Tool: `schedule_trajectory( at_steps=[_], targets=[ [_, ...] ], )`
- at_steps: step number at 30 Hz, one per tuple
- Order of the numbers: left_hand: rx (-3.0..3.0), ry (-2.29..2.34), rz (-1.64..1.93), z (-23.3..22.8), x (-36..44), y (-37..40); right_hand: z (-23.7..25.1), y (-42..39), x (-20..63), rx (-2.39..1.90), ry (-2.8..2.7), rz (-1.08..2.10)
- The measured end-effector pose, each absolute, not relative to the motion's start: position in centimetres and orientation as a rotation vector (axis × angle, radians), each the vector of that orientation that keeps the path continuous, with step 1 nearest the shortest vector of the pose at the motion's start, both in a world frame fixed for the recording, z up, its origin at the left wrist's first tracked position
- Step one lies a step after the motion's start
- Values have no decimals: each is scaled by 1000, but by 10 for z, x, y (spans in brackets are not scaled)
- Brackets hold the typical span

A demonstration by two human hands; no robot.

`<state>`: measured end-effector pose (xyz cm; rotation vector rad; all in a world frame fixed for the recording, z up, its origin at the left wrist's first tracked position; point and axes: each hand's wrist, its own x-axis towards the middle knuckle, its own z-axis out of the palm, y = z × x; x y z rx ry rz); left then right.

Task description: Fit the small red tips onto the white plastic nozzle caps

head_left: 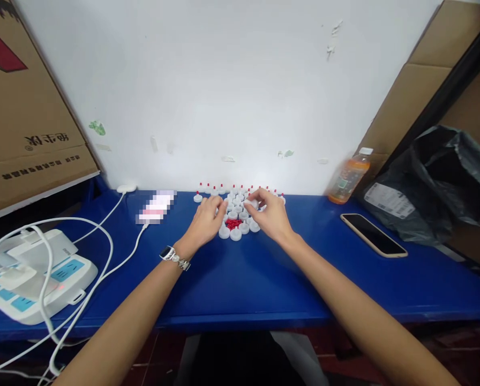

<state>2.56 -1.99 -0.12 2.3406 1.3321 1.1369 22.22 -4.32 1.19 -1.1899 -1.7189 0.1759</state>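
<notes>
White round plastic caps are grouped on the blue table, around a small pile of red tips. Along the wall stands a row of white caps with red tips on top. My right hand, at the right of the group, pinches a white cap between thumb and fingers. At the left side of the group is my left hand, its fingers curled and thumb drawn in close to them. Whatever the left fingertips hold, if anything, is hidden or too small to make out.
At left, a white power strip lies with looping cables, near a cable-connected, pixelated item. To the right are a phone, an orange drink bottle and a dark plastic bag. Cardboard stands on the left.
</notes>
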Motion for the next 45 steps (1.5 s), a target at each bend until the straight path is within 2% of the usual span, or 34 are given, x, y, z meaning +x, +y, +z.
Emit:
schedule_trajectory(
  at_steps=[3,6,14,21,26,31,34,38,45],
  targets=[
    [2589,1307,873,-9,28,-18,8,-46,229,-1203,-1728,199],
    [2597,1309,770,-13,30,-18,7,-54,235,-1263,-1738,155],
    [2554,1327,820,-15,25,-16,-7,-75,247,-1289,-1987,465],
    [2529,1298,824,-16,23,-19,-11,-71,251,-1411,-2024,392],
    [2496,1307,883,-11,12,-17,5,-65,250,-1358,-1901,266],
    [2375,1275,996,-7,-1,-16,28,-12,217,-1283,-1974,179],
    [2335,1296,1021,-6,-6,-15,31,38,182,-1427,-2121,93],
    [2294,1348,1017,-8,-11,-12,24,97,141,-1703,-2176,-3],
    [2306,1352,974,-13,-11,-11,8,134,120,-1790,-2122,25]
  ],
)
